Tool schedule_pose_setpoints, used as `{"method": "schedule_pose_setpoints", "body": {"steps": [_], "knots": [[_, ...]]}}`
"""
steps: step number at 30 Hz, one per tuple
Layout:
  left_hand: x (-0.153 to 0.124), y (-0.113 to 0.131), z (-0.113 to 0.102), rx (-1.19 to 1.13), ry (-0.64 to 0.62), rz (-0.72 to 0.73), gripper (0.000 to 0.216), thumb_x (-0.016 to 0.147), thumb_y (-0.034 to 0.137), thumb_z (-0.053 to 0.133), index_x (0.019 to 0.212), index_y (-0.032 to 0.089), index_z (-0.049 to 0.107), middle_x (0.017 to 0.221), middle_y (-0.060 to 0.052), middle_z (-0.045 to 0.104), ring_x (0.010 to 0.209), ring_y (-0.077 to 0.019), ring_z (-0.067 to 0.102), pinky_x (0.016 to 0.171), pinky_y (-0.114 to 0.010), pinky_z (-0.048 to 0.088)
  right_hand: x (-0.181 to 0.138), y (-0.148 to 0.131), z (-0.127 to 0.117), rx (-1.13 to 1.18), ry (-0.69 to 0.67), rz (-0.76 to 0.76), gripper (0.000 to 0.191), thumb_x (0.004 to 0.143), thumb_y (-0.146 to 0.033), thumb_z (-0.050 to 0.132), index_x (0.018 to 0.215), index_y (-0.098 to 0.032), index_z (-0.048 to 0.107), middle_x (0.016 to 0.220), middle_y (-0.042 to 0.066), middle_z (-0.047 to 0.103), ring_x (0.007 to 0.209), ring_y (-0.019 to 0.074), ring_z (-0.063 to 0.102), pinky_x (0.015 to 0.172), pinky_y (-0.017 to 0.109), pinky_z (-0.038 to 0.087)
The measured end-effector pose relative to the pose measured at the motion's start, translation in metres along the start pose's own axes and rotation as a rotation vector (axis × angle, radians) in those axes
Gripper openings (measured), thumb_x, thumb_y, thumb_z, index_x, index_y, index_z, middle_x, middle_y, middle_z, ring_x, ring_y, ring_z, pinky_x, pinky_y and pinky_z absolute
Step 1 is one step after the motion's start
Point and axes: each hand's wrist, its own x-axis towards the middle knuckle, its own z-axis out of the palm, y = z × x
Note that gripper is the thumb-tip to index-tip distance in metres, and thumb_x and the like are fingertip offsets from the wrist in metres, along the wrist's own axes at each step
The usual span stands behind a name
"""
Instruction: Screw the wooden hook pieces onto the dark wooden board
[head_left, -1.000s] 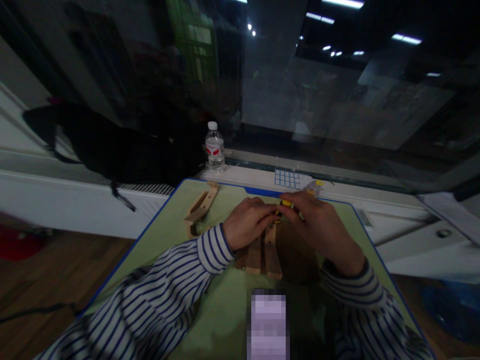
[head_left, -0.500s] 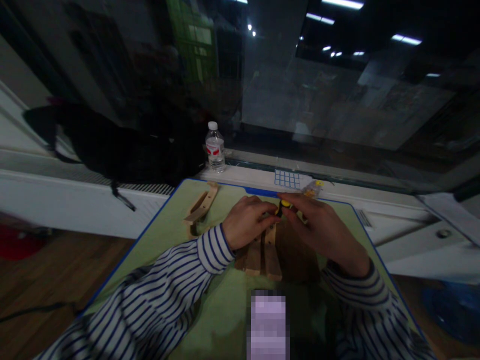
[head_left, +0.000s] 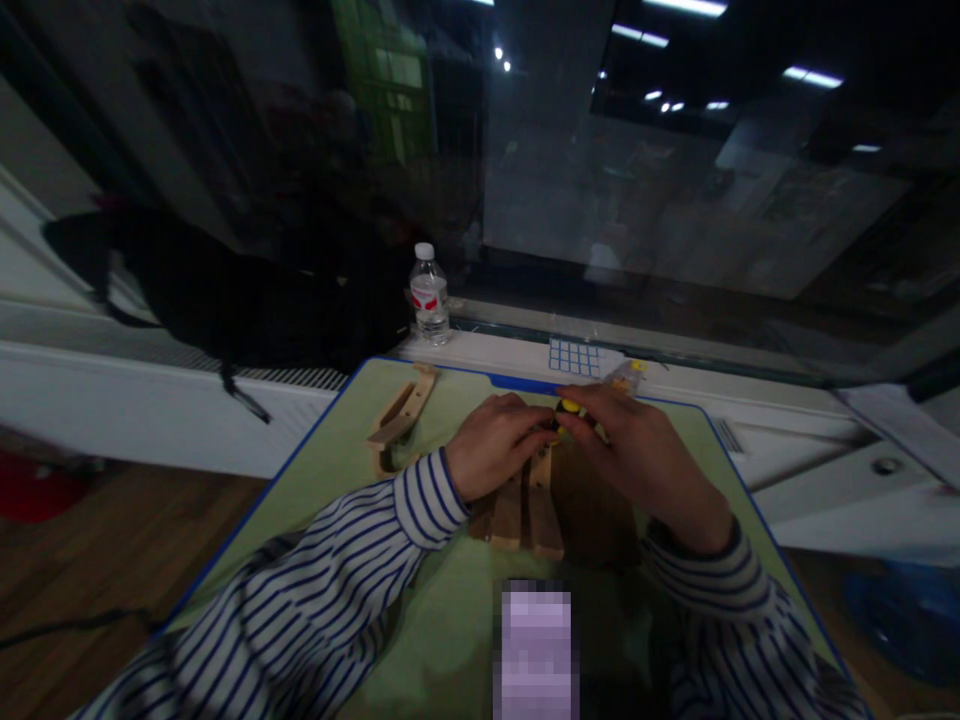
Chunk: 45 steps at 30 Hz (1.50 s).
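My right hand (head_left: 645, 455) is closed, its thumb and fingers round a short yellow-and-black tool (head_left: 571, 407) that looks like a stubby screwdriver. My left hand (head_left: 495, 445) pinches close beside it; what lies between those fingertips is too dark and small to make out. Under both hands, two wooden pieces (head_left: 545, 510) with small dark holes lie side by side on the green tabletop. Their far ends are hidden by the fingers. Left of my left hand rests a separate angled wooden assembly (head_left: 405, 410) with holes in it.
The green table (head_left: 330, 480) has a blue edge. Beyond it, a water bottle (head_left: 430, 295), a blue-gridded sheet (head_left: 574, 357) and a small clear bag (head_left: 628, 377) are on the windowsill. A black bag (head_left: 262, 300) lies at the left. A pixelated patch covers the near table edge.
My right hand has shifted very slightly left, with the yellow-and-black tool still in its fingers. My left hand and the wooden pieces look the same.
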Motion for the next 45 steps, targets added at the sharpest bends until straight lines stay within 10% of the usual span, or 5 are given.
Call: {"method": "schedule_pose_setpoints", "body": {"steps": [45], "knots": [[-0.0004, -0.0013, 0.0050, 0.013, -0.022, -0.024, 0.022, 0.091, 0.028, 0.048, 0.105, 0.019, 0.063, 0.087, -0.005, 0.067, 0.085, -0.0197, 0.060, 0.078, -0.032, 0.044, -0.0002, 0.0041, 0.0081, -0.024, 0.073, 0.008, 0.029, 0.091, -0.030, 0.048, 0.115, -0.017, 0.057, 0.105, 0.009, 0.068, 0.093, 0.0215, 0.065, 0.084, 0.038, 0.052]]}}
